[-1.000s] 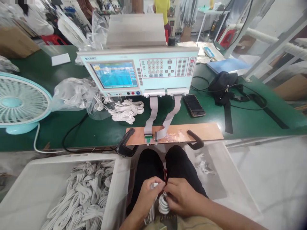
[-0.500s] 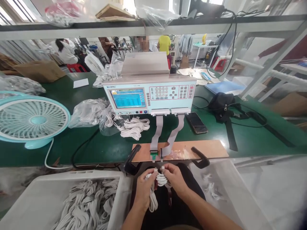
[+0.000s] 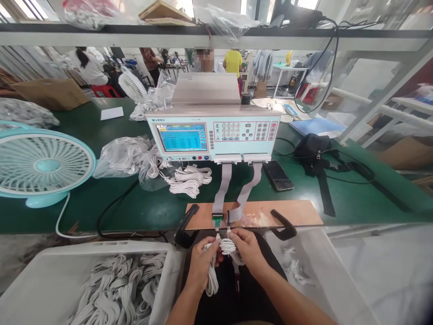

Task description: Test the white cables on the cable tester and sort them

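A coiled white cable point(image 3: 228, 246) hangs between my hands, just below the front edge of the wooden board point(image 3: 280, 212). My left hand point(image 3: 203, 262) is closed on one plug end, with a loop of cable hanging under the palm. The other plug end is pinched in my right hand point(image 3: 246, 248), up against the right connector point(image 3: 228, 219) on the board. Just short of the green circuit board connector point(image 3: 217, 222) is the left plug; whether it touches cannot be seen clearly. Grey ribbon cables point(image 3: 222, 187) run from both connectors to the tester point(image 3: 213, 135), whose screen is lit.
Black clamps point(image 3: 186, 225) hold the board at the table edge. A white bin point(image 3: 169, 271) of cables stands at lower left, another bin point(image 3: 324, 271) at right. A turquoise fan point(image 3: 47, 164), bundled cables point(image 3: 191, 180), a phone point(image 3: 278, 175) and a black bag point(image 3: 313, 151) lie on the green table.
Both hands have moved slightly up toward the board. The right plug has come up to the right connector, and the left plug is closer to the green one.
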A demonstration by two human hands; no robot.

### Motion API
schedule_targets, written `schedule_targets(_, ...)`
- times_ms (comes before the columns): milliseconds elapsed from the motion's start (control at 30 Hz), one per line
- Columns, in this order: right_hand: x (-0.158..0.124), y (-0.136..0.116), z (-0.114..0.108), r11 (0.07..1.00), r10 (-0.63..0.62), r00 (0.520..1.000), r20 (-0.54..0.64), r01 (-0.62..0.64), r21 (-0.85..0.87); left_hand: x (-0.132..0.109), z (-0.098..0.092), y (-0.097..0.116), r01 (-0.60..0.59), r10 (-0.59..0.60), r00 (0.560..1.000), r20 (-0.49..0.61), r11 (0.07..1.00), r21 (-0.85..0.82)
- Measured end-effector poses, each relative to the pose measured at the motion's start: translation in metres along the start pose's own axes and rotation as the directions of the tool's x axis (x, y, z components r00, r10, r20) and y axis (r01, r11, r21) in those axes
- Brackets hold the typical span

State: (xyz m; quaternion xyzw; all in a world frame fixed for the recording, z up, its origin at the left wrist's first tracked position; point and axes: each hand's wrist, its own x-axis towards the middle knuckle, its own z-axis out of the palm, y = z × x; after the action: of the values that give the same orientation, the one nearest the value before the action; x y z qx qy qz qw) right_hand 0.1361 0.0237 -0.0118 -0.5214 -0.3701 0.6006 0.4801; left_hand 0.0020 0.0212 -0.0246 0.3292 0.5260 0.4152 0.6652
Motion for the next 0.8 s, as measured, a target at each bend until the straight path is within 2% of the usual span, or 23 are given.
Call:
schedule_targets(233,-0.0006,-0.0016,-0.0003,0.999,0.047,0.999,-0.011,-0.047,-0.021,0.001,0.0007,0.0009,-0.01,0.009,1.0,0.008,0.996,0.088)
schedule_targets(400,0.0005,-0.0022,0.0009,0.996,0.083,0.996,-0.034,-0.083,0.016,0.0036,0.0006,-0.0018,-0.023,0.024,1.0,-0.008,0.996,0.091)
schedule_targets(567,0.0027,-0.0033,0.006,0.984,0.127,0.99,-0.057,-0.118,0.136,0.0044,-0.0026,-0.0008,-0.045,0.046,0.999,-0.001,0.995,0.084)
schedule_targets(700,0.0039,-0.0002,0.0083,0.953,0.164,0.983,-0.077,-0.138,0.269,0.0054,-0.0047,0.0022,-0.015,0.016,1.0,-0.015,0.996,0.086)
schedule_targets(800,0.0035,0.0003,0.0082,0.941,0.182,0.981,-0.07,-0.153,0.303,0.0087,-0.0057,0.0034,-0.018,0.019,1.0,-0.016,0.997,0.072)
